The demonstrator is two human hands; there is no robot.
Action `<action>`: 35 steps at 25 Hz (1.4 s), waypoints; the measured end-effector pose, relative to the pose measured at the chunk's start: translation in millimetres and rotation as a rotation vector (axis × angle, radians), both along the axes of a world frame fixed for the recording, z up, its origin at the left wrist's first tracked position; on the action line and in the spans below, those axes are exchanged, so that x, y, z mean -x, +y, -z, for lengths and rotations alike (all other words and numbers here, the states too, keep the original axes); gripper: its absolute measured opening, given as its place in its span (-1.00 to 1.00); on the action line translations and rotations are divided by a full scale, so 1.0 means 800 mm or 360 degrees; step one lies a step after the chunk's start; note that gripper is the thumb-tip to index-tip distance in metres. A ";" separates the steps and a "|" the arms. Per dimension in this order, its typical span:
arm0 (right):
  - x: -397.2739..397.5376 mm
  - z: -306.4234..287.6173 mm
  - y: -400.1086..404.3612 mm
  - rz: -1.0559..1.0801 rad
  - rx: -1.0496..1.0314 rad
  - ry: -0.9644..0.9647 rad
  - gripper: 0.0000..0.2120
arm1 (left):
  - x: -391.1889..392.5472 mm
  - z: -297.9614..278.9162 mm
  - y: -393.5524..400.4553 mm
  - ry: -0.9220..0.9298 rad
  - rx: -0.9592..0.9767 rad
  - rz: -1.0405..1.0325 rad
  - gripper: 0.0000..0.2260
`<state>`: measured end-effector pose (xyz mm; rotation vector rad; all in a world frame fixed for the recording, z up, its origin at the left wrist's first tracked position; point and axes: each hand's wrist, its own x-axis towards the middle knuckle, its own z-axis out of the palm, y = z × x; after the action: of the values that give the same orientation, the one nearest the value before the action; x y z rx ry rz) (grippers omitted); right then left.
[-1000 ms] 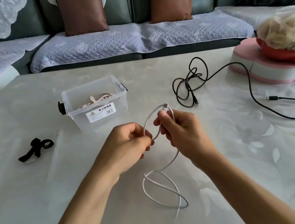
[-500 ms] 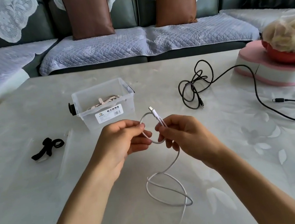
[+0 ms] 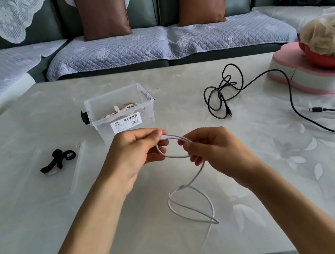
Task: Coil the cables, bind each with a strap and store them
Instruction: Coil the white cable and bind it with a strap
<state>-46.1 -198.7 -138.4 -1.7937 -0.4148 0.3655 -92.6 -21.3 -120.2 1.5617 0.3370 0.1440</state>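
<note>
A thin white cable [image 3: 192, 207] is held over the table in a small flat loop between my hands. My left hand [image 3: 132, 155] pinches the plug end and one side of the loop. My right hand [image 3: 212, 148] grips the other side, and from it the cable trails down over the table's front edge. A black cable [image 3: 222, 95] lies loose at the back right. A black strap [image 3: 58, 160] rests on the left. A clear plastic box [image 3: 120, 109] behind my hands holds a beige cable.
A pink and white heart-shaped box [image 3: 314, 78] with a bagged bundle on top stands at the far right. A clear plastic sleeve [image 3: 75, 167] lies under the strap. A sofa with brown cushions runs along the table's far side.
The plug end that stood up between my hands has swung over to my left fingers, and the loop now lies flat between both hands. The view has tilted slightly downward.
</note>
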 end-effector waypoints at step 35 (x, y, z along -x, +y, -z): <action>0.001 0.004 -0.002 0.0083 -0.0224 0.0215 -0.81 | 0.003 0.007 -0.004 0.0090 -0.0563 0.0549 -0.90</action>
<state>-47.2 -200.4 -141.5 -1.6291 -0.2908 0.4085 -94.9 -24.2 -125.5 1.9523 0.0825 -0.1164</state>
